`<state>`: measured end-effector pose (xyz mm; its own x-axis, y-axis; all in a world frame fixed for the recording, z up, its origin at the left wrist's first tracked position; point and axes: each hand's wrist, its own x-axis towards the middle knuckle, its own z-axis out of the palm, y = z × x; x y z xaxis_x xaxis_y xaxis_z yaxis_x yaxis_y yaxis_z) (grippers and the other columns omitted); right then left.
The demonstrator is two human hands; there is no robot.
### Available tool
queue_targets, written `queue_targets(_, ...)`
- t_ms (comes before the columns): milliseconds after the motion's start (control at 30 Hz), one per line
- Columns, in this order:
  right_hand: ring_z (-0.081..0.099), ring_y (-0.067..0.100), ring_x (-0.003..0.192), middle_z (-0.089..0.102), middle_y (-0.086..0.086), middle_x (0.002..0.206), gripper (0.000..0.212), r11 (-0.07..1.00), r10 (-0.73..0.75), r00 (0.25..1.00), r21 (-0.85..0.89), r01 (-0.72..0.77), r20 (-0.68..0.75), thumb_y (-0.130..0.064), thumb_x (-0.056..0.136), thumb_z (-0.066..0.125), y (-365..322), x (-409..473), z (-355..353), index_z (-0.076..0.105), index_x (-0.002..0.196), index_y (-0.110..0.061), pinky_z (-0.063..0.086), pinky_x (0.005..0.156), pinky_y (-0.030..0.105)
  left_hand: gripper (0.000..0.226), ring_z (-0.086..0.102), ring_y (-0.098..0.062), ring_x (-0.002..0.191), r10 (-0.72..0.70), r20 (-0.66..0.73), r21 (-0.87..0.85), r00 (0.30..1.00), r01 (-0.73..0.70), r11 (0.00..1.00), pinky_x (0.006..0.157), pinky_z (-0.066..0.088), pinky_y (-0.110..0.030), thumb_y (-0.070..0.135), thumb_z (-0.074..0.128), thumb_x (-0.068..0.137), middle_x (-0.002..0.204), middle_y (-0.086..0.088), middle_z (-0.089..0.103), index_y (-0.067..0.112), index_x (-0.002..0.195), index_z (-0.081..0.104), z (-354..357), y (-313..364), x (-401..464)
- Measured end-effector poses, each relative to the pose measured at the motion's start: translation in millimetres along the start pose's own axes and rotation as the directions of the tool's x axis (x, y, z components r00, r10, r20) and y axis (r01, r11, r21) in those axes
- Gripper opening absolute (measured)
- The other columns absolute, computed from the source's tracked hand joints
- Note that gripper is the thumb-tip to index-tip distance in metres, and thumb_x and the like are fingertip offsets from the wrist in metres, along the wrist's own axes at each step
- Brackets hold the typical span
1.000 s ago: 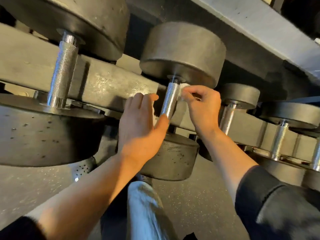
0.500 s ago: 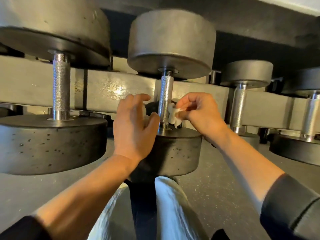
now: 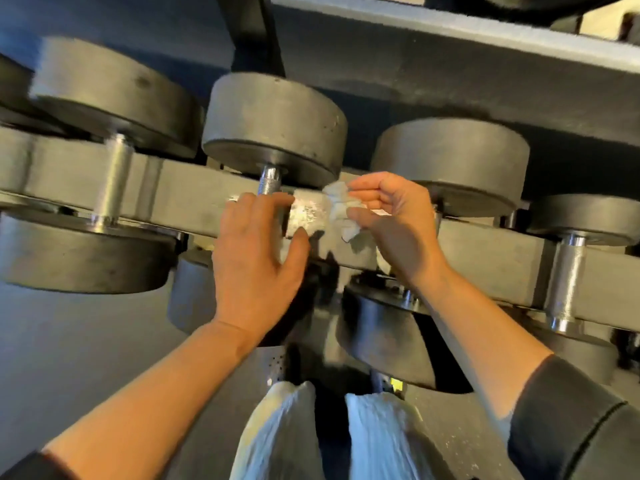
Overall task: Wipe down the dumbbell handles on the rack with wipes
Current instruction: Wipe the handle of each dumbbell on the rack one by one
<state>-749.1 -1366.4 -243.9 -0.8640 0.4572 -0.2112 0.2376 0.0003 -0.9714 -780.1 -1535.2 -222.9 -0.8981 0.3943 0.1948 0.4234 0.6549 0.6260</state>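
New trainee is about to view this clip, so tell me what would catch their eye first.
First, mid-frame, the right hand pinching a crumpled white wipe in front of the grey rack rail. Beside it, the left hand is spread open before the middle dumbbell's knurled handle. Around them, big dark dumbbell heads fill the rack from left to right.

There are no words, numbers or signs that can be read here. The round ends of the dumbbells (image 3: 273,128) are plain grey with nothing printed on them, and the rack bar (image 3: 194,188) has only shiny scuff marks. A small yellow patch (image 3: 397,385) sits low down under the rack, but it is too small and blurry to tell if anything is written on it.
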Motion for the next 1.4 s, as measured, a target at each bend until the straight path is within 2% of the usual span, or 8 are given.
queue_targets(200, 0.062, 0.006, 0.086, 0.066, -0.008, 0.089, 0.026, 0.97, -0.024, 0.997, -0.243, 0.006, -0.069, 0.002, 0.079, 0.063, 17, 9, 63, 0.068, 0.095, -0.018, 0.05, 0.076, 0.015, 0.042, 0.042, -0.014, 0.088, -0.051, 0.0, 0.103, 0.999, 0.05, 0.993, 0.074, 0.026, -0.018, 0.037, 0.051, 0.083, 0.092, -0.005, 0.049, 0.007, 0.111, 0.058, -31, -66, 0)
queue_targets(433, 0.061, 0.008, 0.087, 0.064, -0.01, 0.086, 0.025, 0.934, -0.129, 0.956, -0.357, 0.028, -0.263, 0.001, 0.079, 0.061, 33, 33, 110, 0.071, 0.093, -0.017, 0.047, 0.078, 0.015, 0.05, 0.032, -0.006, 0.089, -0.014, 0.116, 0.087, 0.993, 0.004, 0.996, 0.067, 0.024, -0.02, 0.047, 0.048, 0.087, 0.095, 0.006, 0.039, 0.009, 0.119, 0.054, -21, -97, -3)
queue_targets(633, 0.062, 0.005, 0.082, 0.069, -0.005, 0.087, 0.018, 0.961, -0.125, 0.958, -0.27, 0.053, -0.256, -0.003, 0.078, 0.065, 45, 42, 128, 0.072, 0.091, -0.013, 0.051, 0.077, 0.019, 0.051, 0.037, -0.009, 0.091, -0.039, 0.129, 0.116, 0.991, 0.024, 0.993, 0.066, 0.021, -0.017, 0.047, 0.048, 0.081, 0.097, 0.005, 0.043, 0.012, 0.118, 0.054, -21, -100, -2)
queue_targets(867, 0.067, 0.017, 0.083, 0.07, 0.003, 0.091, 0.024, 0.974, -0.01, 0.997, -0.224, 0.028, 0.08, -0.001, 0.072, 0.074, 50, 16, 109, 0.07, 0.082, -0.022, 0.056, 0.075, 0.038, 0.046, 0.046, -0.02, 0.089, -0.043, 0.103, 0.06, 0.994, 0.037, 0.998, 0.065, 0.032, -0.026, 0.042, 0.051, 0.081, 0.093, -0.003, 0.051, 0.008, 0.112, 0.058, -23, -98, -3)
queue_targets(1033, 0.06, -0.004, 0.064, 0.064, -0.011, 0.077, 0.038, 0.945, 0.114, 0.953, -0.327, -0.016, 0.28, 0.009, 0.07, 0.073, 47, 4, 103, 0.066, 0.07, -0.028, 0.049, 0.065, 0.013, 0.049, 0.044, -0.018, 0.086, -0.045, 0.121, 0.046, 0.992, 0.04, 0.998, 0.065, 0.03, -0.024, 0.044, 0.049, 0.082, 0.091, -0.003, 0.049, 0.006, 0.112, 0.058, -22, -98, -2)
queue_targets(1167, 0.057, -0.005, 0.076, 0.064, -0.011, 0.082, 0.026, 0.924, -0.057, 0.998, -0.377, 0.068, 0.041, 0.0, 0.074, 0.073, 37, 10, 104, 0.07, 0.085, -0.023, 0.044, 0.071, 0.009, 0.048, 0.044, -0.018, 0.086, -0.052, 0.118, 0.04, 0.992, 0.048, 0.998, 0.065, 0.031, -0.024, 0.043, 0.05, 0.082, 0.091, -0.003, 0.049, 0.007, 0.112, 0.058, -20, -97, -2)
queue_targets(1267, 0.058, 0.0, 0.083, 0.065, -0.008, 0.091, 0.019, 0.898, -0.256, 0.943, -0.412, 0.151, -0.213, -0.005, 0.08, 0.069, 27, 26, 116, 0.072, 0.096, -0.014, 0.043, 0.075, 0.007, 0.046, 0.047, -0.021, 0.086, -0.037, 0.117, 0.059, 0.992, 0.03, 0.998, 0.067, 0.034, -0.026, 0.041, 0.05, 0.083, 0.091, -0.007, 0.052, 0.006, 0.112, 0.057, -19, -97, -3)
queue_targets(1400, 0.06, 0.009, 0.079, 0.065, -0.002, 0.085, 0.016, 0.867, -0.318, 0.919, -0.464, 0.182, -0.234, 0.001, 0.077, 0.069, 28, 34, 130, 0.074, 0.087, -0.009, 0.044, 0.071, 0.007, 0.046, 0.048, -0.02, 0.085, -0.047, 0.118, 0.021, 0.992, 0.045, 0.999, 0.067, 0.035, -0.025, 0.041, 0.05, 0.084, 0.09, -0.006, 0.053, 0.006, 0.112, 0.058, -20, -96, -3)
